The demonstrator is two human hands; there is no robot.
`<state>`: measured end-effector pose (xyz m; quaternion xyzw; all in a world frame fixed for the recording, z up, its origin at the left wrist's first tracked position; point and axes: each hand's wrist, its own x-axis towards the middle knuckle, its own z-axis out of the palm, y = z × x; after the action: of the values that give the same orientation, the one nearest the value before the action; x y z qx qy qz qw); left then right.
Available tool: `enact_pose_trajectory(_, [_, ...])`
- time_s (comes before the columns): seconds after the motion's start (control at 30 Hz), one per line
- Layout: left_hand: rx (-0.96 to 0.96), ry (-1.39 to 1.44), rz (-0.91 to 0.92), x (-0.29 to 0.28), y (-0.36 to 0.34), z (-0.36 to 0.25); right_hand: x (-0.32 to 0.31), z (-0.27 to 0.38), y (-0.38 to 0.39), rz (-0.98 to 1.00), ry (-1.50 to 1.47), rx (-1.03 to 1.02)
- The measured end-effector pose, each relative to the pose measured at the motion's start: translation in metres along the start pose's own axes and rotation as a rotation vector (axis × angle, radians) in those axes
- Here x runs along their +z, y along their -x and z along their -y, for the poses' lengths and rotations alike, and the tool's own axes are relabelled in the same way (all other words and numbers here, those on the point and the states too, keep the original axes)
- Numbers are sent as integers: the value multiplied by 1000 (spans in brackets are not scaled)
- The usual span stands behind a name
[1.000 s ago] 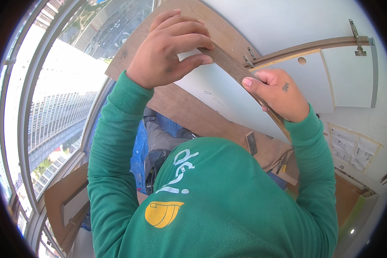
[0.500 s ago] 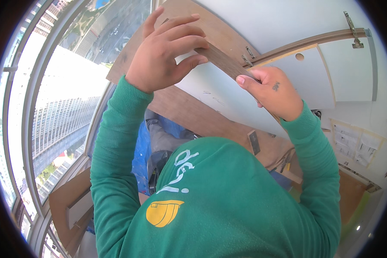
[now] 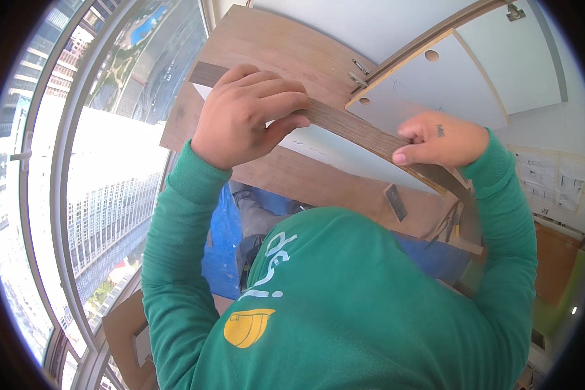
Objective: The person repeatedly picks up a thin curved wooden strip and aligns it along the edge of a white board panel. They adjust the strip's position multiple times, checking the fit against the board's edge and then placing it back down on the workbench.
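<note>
A narrow brown wood-grain strip [image 3: 354, 121] runs along the upper edge of a white panel [image 3: 344, 153] with pencil marks. Toward the panel's left end, my left hand [image 3: 250, 117] is closed over the strip, fingers bent and thumb drawn in beneath them. Farther right, my right hand [image 3: 443, 139] pinches the strip with its thumb against the near side and its fingers curled. The strip's right end passes beyond the panel's corner, below my right hand. My palms hide parts of the strip.
Under the panel lies a brown wooden board [image 3: 286, 170]. A small dark block [image 3: 395, 202] rests on it, with cables and tools [image 3: 450, 224] nearby. A cabinet door with hinge holes [image 3: 429, 84] stands at the upper right. Tall windows [image 3: 104, 195] line the left side; a blue sheet [image 3: 222, 240] lies below.
My left hand's raised, spread fingers have come down and closed over the strip. My right hand has slid rightward along it. The whole view has shifted, showing more of the strip's left end.
</note>
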<state>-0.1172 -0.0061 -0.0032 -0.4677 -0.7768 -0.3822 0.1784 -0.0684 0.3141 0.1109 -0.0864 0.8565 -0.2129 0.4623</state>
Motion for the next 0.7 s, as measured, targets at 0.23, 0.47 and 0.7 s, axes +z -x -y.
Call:
enact_pose_trajectory(0.23, [0, -53, 31, 0, -7, -2, 19, -43, 92, -54, -568, 202])
enact_pose_trajectory(0.47, [-4, -55, 77, -3, -13, -3, 28, -35, 102, -225, -592, 213])
enact_pose_trajectory(0.7, [2, -80, 113, 0, -10, 3, 37, -49, 92, -199, -563, 215])
